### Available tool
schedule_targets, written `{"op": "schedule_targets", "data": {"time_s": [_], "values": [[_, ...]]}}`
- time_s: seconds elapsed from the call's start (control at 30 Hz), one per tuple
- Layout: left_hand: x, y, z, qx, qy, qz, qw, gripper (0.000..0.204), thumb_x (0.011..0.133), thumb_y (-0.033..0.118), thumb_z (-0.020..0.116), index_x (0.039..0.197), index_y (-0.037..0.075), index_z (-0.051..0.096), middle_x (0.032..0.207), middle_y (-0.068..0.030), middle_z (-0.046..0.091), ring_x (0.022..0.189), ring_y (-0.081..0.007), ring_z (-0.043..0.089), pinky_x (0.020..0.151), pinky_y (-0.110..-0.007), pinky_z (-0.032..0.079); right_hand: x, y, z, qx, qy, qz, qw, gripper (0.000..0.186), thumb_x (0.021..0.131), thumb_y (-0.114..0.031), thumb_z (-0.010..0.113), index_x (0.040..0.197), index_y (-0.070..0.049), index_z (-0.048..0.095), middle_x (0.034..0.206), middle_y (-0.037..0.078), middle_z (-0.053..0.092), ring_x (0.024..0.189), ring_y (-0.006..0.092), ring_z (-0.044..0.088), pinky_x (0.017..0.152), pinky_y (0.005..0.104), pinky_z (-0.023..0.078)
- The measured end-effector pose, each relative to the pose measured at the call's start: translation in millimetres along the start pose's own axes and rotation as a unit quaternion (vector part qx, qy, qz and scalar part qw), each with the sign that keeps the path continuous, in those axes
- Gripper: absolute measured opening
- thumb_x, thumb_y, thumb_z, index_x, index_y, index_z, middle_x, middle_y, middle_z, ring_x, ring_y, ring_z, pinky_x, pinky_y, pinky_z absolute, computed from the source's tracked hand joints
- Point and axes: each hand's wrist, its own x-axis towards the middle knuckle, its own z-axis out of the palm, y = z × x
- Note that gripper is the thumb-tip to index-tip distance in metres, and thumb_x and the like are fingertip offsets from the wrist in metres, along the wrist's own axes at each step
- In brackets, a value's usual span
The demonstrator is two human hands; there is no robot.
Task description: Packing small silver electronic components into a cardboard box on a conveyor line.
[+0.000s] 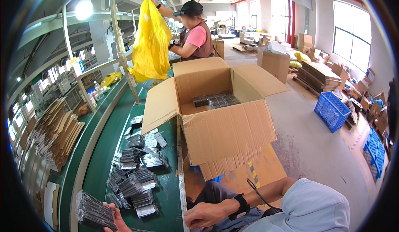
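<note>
Along the green belt (pixel 96 171), left hand (pixel 119 220) gripping a wrapped black bundle (pixel 94 210), right hand (pixel 206 215) palm-down, curled, its hold unclear.

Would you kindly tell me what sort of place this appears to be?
Most likely a factory packing area: plastic-wrapped bundles lie on what looks like a green conveyor belt, a large open carton stands beside it, and flat cardboard is stacked farther off.
</note>
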Motion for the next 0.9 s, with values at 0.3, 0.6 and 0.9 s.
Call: {"op": "schedule_targets", "data": {"time_s": [0.3, 0.6, 0.9], "values": [[-0.9, 1.2, 1.0, -0.008, -0.002, 0.012, 1.000, 0.063, 0.094, 0.015, 0.065, 0.147, -0.007, 0.039, 0.150, -0.0308, 0.038, 0.138, -0.0483, 0.037, 0.119, -0.057, 0.028, -1.6, 5.6, -2.5, -0.009, -0.026, 0.025, 0.999, 0.012, 0.089, -0.009, 0.066, 0.087, -0.001, 0.058, 0.080, 0.012, 0.058, 0.075, 0.0329, 0.060, 0.065, 0.0415, 0.046], [-2.4, 12.8, -10.3, -0.023, -0.017, 0.016, 0.999, 0.066, 0.096, 0.017, 0.064, 0.149, -0.008, 0.034, 0.154, -0.0308, 0.033, 0.142, -0.0479, 0.032, 0.119, -0.056, 0.027, 20.9, 26.2, -8.6, -0.098, -0.011, 0.063, 0.993, 0.008, 0.084, -0.011, 0.067, 0.086, -0.004, 0.063, 0.079, 0.011, 0.058, 0.076, 0.0328, 0.061, 0.064, 0.0439, 0.046], [-12.0, 19.1, -3.6, -0.020, 0.063, 0.045, 0.997, 0.068, 0.096, 0.020, 0.062, 0.150, -0.005, 0.029, 0.150, -0.0285, 0.038, 0.136, -0.0432, 0.041, 0.115, -0.053, 0.035, 86.4, 74.0, 16.9, -0.129, -0.315, 0.002, 0.940, 0.011, 0.060, -0.015, 0.067, 0.067, -0.009, 0.072, 0.067, 0.011, 0.068, 0.064, 0.0303, 0.067, 0.056, 0.0434, 0.050]]}}
